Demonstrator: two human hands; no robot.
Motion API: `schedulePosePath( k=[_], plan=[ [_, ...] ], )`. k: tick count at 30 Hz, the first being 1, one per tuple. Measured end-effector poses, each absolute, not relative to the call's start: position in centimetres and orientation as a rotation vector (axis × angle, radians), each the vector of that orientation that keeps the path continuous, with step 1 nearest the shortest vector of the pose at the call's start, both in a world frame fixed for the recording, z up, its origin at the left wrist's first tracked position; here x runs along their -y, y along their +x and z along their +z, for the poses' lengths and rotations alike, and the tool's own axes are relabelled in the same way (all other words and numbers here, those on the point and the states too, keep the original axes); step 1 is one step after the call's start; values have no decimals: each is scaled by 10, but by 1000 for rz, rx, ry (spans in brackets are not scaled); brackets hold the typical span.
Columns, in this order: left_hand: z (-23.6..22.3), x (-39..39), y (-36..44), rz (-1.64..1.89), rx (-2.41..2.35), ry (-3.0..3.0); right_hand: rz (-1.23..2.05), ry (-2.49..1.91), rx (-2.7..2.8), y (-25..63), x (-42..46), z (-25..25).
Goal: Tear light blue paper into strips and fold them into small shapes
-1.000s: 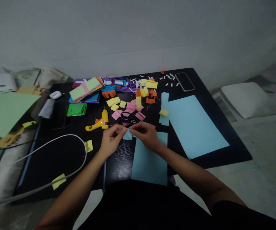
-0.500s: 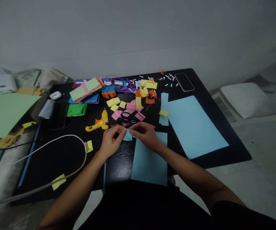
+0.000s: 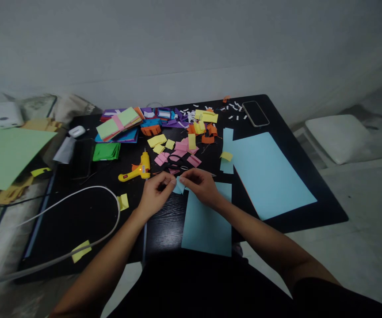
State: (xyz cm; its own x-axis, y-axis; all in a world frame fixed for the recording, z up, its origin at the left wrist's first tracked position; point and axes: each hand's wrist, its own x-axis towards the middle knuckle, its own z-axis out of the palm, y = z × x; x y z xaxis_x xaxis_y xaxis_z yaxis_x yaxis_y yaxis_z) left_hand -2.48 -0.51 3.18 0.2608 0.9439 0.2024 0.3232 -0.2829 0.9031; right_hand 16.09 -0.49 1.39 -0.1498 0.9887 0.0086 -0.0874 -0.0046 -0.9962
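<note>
A small piece of light blue paper (image 3: 179, 187) is pinched between my two hands at the table's middle. My left hand (image 3: 157, 191) grips its left side with thumb and fingertips closed. On the other side, my right hand (image 3: 200, 185) is closed on the paper too, and my fingers hide much of it. Beneath my right hand and wrist lies a blue paper sheet (image 3: 207, 225). Just beyond my fingers are black-handled scissors (image 3: 175, 164), partly among pink paper pieces (image 3: 181, 148). A yellow glue gun (image 3: 138, 170) with a lit orange light lies left of the scissors.
At right lies a large light blue sheet (image 3: 273, 176), beside a blue strip (image 3: 227, 141). A phone (image 3: 255, 113) sits at the back right. Stacked coloured papers (image 3: 120, 124) and a green bundle (image 3: 106, 152) are at back left. A white cable (image 3: 116, 212) loops across the left.
The small blue paper has shifted and turned slightly between my fingertips. Both hands have barely moved, and the things on the table lie as before.
</note>
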Motion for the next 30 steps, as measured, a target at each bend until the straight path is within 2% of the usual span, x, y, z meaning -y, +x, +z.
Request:
schedulePosePath(
  k=[22, 30],
  plan=[
    [34, 1, -31, 818, -1087, 1901, 1336, -1144, 1562, 165, 5, 17],
    [39, -3, -36, 830, -1059, 1925, 1419, -1136, 1482, 170, 0, 19]
  ],
)
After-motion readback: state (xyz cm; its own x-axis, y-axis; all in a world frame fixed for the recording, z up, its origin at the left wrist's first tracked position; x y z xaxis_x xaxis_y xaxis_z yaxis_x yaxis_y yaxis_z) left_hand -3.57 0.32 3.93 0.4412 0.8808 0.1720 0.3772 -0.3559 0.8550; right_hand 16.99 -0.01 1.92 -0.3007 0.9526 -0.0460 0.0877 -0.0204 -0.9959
